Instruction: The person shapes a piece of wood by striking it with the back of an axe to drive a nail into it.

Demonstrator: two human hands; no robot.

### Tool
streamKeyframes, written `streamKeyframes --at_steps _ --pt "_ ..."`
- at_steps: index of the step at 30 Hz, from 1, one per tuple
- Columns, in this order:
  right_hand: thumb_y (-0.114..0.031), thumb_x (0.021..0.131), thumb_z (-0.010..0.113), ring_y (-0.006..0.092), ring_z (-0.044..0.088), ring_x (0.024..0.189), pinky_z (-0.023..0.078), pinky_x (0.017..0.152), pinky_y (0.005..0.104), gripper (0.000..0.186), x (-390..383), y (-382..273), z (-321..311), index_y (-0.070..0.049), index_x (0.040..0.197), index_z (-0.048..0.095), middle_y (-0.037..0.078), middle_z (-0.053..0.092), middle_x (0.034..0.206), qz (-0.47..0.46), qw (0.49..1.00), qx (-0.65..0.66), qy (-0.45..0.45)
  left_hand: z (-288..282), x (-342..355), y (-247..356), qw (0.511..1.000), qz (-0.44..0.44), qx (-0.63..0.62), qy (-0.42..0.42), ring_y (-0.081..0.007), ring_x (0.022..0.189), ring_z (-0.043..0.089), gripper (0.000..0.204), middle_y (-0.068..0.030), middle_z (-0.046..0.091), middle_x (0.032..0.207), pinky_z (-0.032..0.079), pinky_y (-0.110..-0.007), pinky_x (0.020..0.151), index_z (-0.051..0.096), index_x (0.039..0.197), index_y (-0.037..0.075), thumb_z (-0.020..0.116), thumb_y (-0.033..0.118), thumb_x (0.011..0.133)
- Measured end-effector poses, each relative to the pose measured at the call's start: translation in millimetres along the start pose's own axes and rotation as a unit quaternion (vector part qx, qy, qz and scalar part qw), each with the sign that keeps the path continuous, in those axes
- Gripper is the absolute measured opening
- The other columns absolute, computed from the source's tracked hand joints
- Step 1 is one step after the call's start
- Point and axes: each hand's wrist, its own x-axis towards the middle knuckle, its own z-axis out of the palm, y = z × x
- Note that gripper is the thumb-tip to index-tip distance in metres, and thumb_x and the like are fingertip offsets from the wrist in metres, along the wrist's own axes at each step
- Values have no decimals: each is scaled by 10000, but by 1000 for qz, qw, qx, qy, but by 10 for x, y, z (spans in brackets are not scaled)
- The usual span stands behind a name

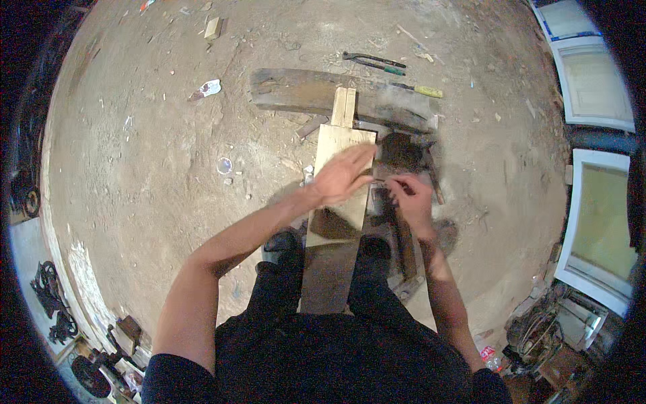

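So we've got our left hand [344, 176] spread flat over a pale wooden board [336, 225], fingers stretched out together and thumb set apart, gripping nothing that we can see. It's a bit blurred, so we can't swear whether the palm is touching the wood. Our right hand [412, 195] is just off the board's right edge, fingers curled in and fingertips drawn close together. There might be something tiny and thin in that pinch, but honestly we can't tell.

The board runs lengthwise away from us, its near end between our two dark shoes [281, 246]. The near part is a lot darker than the far part. Past its far end there's a narrow pale wood piece [344, 108] with a line down the middle, lying over a thick weathered beam [296, 91] that sits crosswise. Right of the board it's dark clutter, too dim to make out.

Beyond the beam we've got long-handled pincers [374, 63], and near its right end a yellow-handled tool [428, 91]. Further out on the dirt floor [148, 195]: a crumpled wrapper [210, 88] and a small wood block [213, 28]. White-framed panels [592, 229] line the right side.
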Motion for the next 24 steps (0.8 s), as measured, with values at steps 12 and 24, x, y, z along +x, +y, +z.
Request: streamKeyframes --at_steps 12,24 --pt "-56 933 656 99 630 630 522 545 241 151 478 88 2 -6 1066 707 65 693 836 -153 985 -84 17 -30 -157 -444 994 61 81 36 -354 1396 384 544 -215 436 1458 277 -461 1200 427 1428 -37 514 291 1002" --pt "-14 955 603 96 649 645 549 555 254 156 848 54 325 15 1093 669 72 706 842 -175 984 -13 9 -22 -144 -493 996 57 -5 75 -403 1353 410 398 -212 489 1321 315 -483 1168 478 1265 -8 573 47 881"
